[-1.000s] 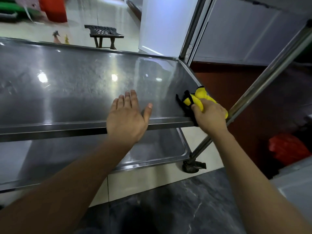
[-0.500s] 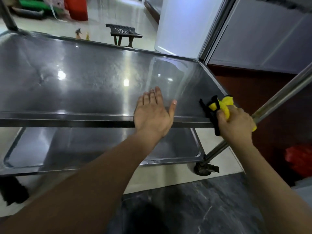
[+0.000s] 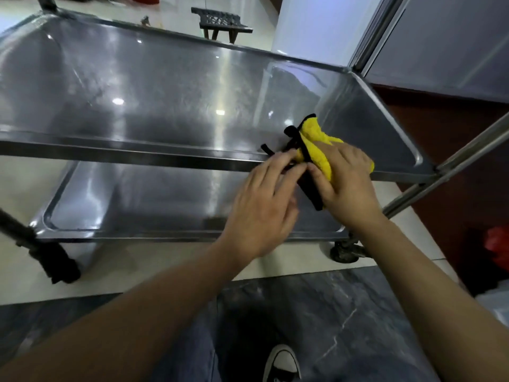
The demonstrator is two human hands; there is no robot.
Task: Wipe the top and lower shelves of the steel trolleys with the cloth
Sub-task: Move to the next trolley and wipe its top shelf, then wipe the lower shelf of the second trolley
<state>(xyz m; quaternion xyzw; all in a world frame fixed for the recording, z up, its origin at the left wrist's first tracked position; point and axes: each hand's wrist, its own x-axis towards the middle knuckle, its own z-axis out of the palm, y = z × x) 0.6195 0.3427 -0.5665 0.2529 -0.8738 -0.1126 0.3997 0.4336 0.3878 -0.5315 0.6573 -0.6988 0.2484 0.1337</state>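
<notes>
Right hand [image 3: 348, 186] curled over the bunched cloth [image 3: 316, 144], fingers wrapped on top, thumb tucked against the black trim on the near side; it grips the cloth at the front edge of the top shelf [image 3: 165, 86], toward the shelf's right end. Left hand [image 3: 264, 205] alongside, just left of the right, fingers reaching onto the black edge of the cloth; fingertips [image 3: 286, 158] touch it and look to be pinching the trim, though exact hold is hard to tell since the fingers overlap. Both hands meet at the cloth, thumbs nearly touching. Cloth is yellow with black border, crumpled, part lying on the shelf surface, part hanging over the front rim toward the lower shelf [image 3: 154, 197]. Top shelf is bare steel with a raised rim, glare spots and smeary streaks across it. Lower shelf is the same tray shape, directly beneath, set a bit nearer the camera. Trolley post [image 3: 468, 155] runs diagonally at the right corner, down to a caster [image 3: 344, 250] on the floor. Another dark caster [image 3: 59, 260] at lower left. Floor is pale tile under the trolley, dark marble-look tile nearer the person. One shoe [image 3: 281, 362], black with white toe, at bottom centre. Dark stool [image 3: 220, 22] beyond the trolley's far edge. Red thing [image 3: 500, 244] at far right, blurred.
</notes>
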